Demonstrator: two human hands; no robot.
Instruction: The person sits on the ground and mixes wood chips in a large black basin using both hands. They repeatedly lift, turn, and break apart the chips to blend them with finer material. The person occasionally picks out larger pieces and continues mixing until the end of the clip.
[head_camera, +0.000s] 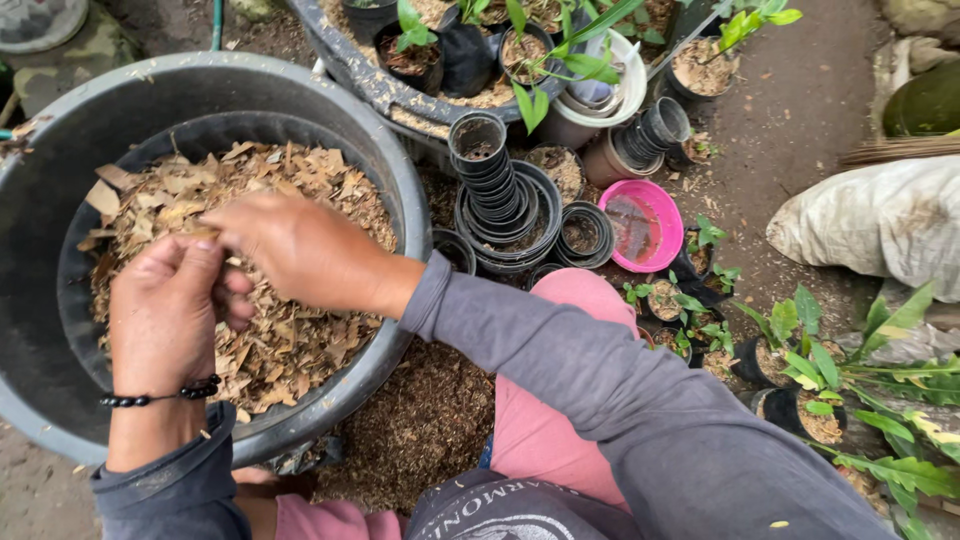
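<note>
Landmark: the big dark round tub (400, 200) at the left of the view; all places below are given from it.
Content of the tub: a bed of dry brown leaf pieces (300, 340) fills the inside almost to the inner wall.
Left hand (165, 305): it is over the leaves, at the near side of the tub. The fingers are curled in and pressed together around some leaf bits, with the back of the hand up. A bracelet of black beads (160, 397) sits on the wrist, above a grey sleeve.
Right hand (295, 245): it is over the middle of the tub, just beyond the left hand and touching it at the fingers. The fingertips are pinched on a small piece of dry leaf; the palm side cannot be seen.
Right arm: its grey sleeve (600, 380) crosses the right rim of the tub.
Person: pink trousers (540, 440) show just right of the tub, near side.
Ground by the tub: brown crumbled leaf litter (420, 420) lies at the near right foot of the tub.
Pots: stacks of small black plastic pots (490, 180) stand just right of the tub.
Pink bowl (640, 225): further right, behind the pots, well apart from the tub.
Seedlings: small green plants in black pots (810, 390) stand far right.
White sack (880, 220): far right, beyond the seedlings.
</note>
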